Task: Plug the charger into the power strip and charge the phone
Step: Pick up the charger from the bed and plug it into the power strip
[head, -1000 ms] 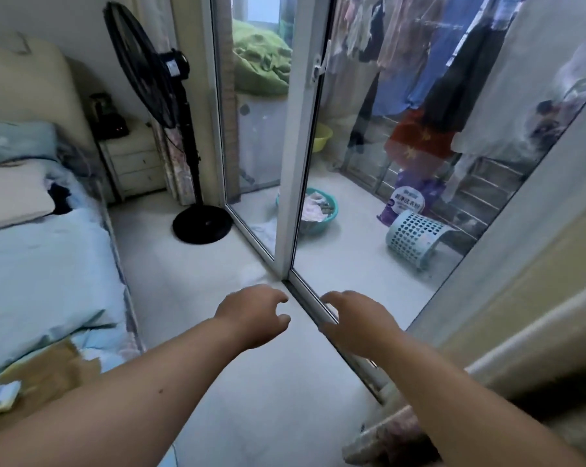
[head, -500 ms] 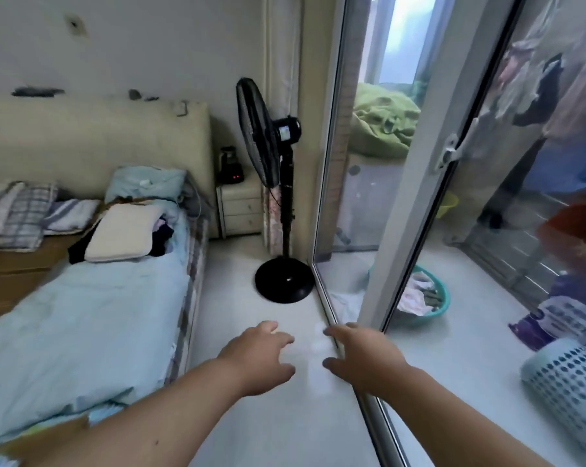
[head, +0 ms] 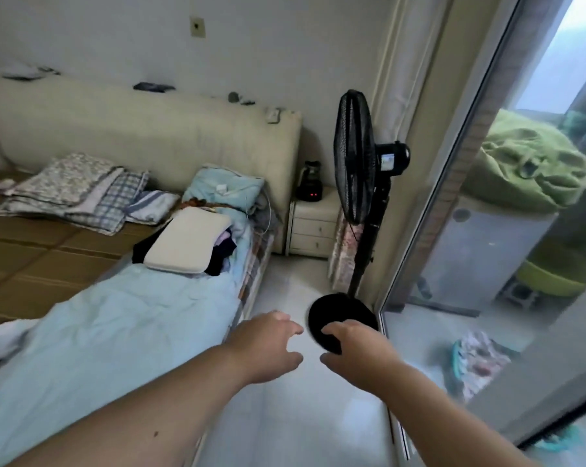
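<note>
A bed [head: 123, 335] with a pale blue sheet fills the left. A glass door [head: 507, 210] runs down the right. A black fan [head: 355, 156] stands between them on the floor [head: 285, 416], beside a nightstand [head: 313, 227]. Both hands reach forward over the floor, empty: left hand [head: 268, 347] and right hand [head: 355, 348], fingers loosely spread. No charger, strip or phone can be made out.

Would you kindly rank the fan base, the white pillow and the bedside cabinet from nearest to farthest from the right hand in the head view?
1. Fan base: just beyond the right hand.
2. White pillow: left, on the bed.
3. Bedside cabinet: farthest, against the headboard.
</note>
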The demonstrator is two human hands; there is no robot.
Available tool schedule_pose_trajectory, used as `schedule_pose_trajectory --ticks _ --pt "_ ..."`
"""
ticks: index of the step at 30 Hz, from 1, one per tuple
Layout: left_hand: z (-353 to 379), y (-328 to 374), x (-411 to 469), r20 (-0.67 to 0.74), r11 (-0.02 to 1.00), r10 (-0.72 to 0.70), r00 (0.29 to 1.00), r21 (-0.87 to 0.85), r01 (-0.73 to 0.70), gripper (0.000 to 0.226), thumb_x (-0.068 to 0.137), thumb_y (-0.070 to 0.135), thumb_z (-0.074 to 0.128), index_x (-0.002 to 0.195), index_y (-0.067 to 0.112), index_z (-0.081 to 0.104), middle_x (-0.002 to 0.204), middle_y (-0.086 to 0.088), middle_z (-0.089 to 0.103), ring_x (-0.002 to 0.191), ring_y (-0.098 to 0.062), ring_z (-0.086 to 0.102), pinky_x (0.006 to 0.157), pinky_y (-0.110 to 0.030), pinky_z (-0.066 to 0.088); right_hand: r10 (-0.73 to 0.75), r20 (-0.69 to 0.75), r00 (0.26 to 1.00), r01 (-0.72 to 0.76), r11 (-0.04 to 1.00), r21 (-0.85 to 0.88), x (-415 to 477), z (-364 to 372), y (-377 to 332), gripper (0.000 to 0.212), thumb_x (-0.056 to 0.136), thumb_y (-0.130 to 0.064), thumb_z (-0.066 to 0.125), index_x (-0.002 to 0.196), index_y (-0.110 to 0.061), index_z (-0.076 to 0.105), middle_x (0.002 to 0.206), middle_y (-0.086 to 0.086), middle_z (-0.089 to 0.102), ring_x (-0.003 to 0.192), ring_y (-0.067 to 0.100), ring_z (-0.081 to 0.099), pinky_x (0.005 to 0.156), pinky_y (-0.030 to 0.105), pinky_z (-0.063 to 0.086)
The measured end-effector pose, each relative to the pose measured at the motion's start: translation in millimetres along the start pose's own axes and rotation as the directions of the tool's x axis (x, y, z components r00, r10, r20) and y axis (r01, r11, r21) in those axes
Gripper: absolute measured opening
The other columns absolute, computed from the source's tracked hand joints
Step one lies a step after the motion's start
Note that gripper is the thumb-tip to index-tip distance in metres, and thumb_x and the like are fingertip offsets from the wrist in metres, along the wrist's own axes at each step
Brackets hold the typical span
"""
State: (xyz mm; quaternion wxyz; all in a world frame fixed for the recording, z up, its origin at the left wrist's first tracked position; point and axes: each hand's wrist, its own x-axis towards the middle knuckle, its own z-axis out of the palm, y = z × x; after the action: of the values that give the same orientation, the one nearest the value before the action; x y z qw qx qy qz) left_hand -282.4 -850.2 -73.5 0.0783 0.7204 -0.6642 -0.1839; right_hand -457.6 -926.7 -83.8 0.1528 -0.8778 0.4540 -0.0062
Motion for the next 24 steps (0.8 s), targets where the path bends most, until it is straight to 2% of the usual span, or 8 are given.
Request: schedule_pose_trajectory --ticks 7,11,15,18,21,24 --pt "-68 -92 117 -0.01 0.997 -0.067 0.998 -0.032 0.067 0.055 0.078 0.044 0.053 0.131 0.031 0.046 0.144 0.001 0.043 0.127 -0.02 0.044 0.101 -0.037 0.041 -0.034 0.038 0.999 0.035 0.999 -0.02 164 -29 -29 0.051 0.078 -0.046 0.055 0.127 -0.032 0.048 0.126 0.0 0.058 0.111 0.022 0.056 0.091 0.037 0.047" --pt "-92 -132 181 -0.024 0.993 -0.091 0.996 -0.075 0.088 0.046 0.078 0.042 0.053 0.121 0.023 0.053 0.136 -0.005 0.05 0.12 -0.022 0.047 0.096 -0.037 0.044 -0.064 0.071 0.995 0.065 0.998 -0.012 250 -43 -37 0.052 0.08 -0.047 0.056 0.13 -0.032 0.046 0.131 -0.001 0.055 0.114 0.02 0.055 0.094 0.038 0.046" --pt "-111 -169 251 -0.04 0.988 -0.13 0.991 -0.093 0.126 0.053 0.079 0.043 0.055 0.128 0.025 0.05 0.139 -0.003 0.048 0.124 -0.023 0.047 0.097 -0.036 0.043 -0.099 0.084 0.992 0.1 0.995 -0.01 348 -52 -41 0.051 0.08 -0.045 0.054 0.129 -0.033 0.047 0.134 0.001 0.054 0.121 0.023 0.05 0.102 0.043 0.041" --pt "-132 -197 308 -0.075 0.983 -0.163 0.984 -0.099 0.155 0.05 0.077 0.043 0.054 0.122 0.021 0.055 0.133 -0.008 0.052 0.125 -0.028 0.046 0.096 -0.039 0.045 -0.154 0.08 0.985 0.156 0.987 -0.028 425 -63 -43 0.043 0.077 -0.042 0.054 0.118 -0.029 0.053 0.123 0.006 0.058 0.111 0.028 0.056 0.093 0.041 0.045" --pt "-156 -223 363 -0.099 0.965 -0.237 0.966 -0.134 0.223 0.051 0.074 0.044 0.051 0.119 0.02 0.056 0.128 -0.01 0.054 0.116 -0.029 0.052 0.093 -0.041 0.046 -0.201 0.091 0.975 0.205 0.978 -0.032 501 -74 -44 0.037 0.074 -0.04 0.054 0.109 -0.028 0.056 0.112 0.006 0.06 0.101 0.028 0.059 0.083 0.037 0.048" --pt "-180 -247 416 -0.13 0.945 -0.294 0.947 -0.188 0.268 0.051 0.074 0.045 0.052 0.12 0.022 0.056 0.124 -0.01 0.054 0.112 -0.029 0.053 0.093 -0.041 0.046 -0.236 0.112 0.965 0.241 0.97 -0.036 575 -88 -47 0.038 0.074 -0.041 0.055 0.11 -0.027 0.056 0.112 0.008 0.059 0.103 0.029 0.058 0.086 0.04 0.049"
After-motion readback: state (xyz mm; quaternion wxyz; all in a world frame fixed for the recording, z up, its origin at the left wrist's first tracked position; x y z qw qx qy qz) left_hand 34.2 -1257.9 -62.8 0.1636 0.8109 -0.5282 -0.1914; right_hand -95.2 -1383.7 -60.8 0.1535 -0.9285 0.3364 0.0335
